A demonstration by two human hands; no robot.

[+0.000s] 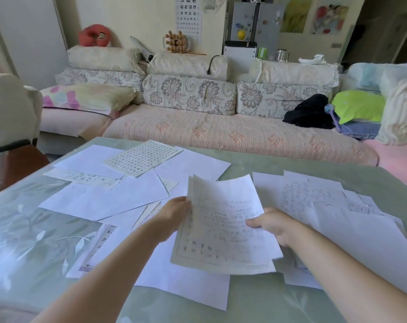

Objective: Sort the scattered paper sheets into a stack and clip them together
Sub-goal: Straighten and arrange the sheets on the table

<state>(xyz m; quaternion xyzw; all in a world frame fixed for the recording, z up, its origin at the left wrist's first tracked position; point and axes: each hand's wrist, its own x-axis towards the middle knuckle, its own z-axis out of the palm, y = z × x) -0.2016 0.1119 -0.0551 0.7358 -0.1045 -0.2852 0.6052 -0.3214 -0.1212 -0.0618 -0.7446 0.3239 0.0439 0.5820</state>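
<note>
so the left hand [174, 217] grips the stack [221, 229] by its left edge, right hand [277, 226] pinches the right side, thumb on top, over mid table [34, 229]. Bare glass near-left and far-right. Around it the loose sheets [109, 199] overlap, roughly ten, can't count exactly.

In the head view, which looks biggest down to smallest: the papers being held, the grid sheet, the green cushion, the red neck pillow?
1. held papers, nearest the camera
2. grid sheet
3. green cushion, nearly alike with the grid sheet
4. red neck pillow, far away, so real size unsure
</note>
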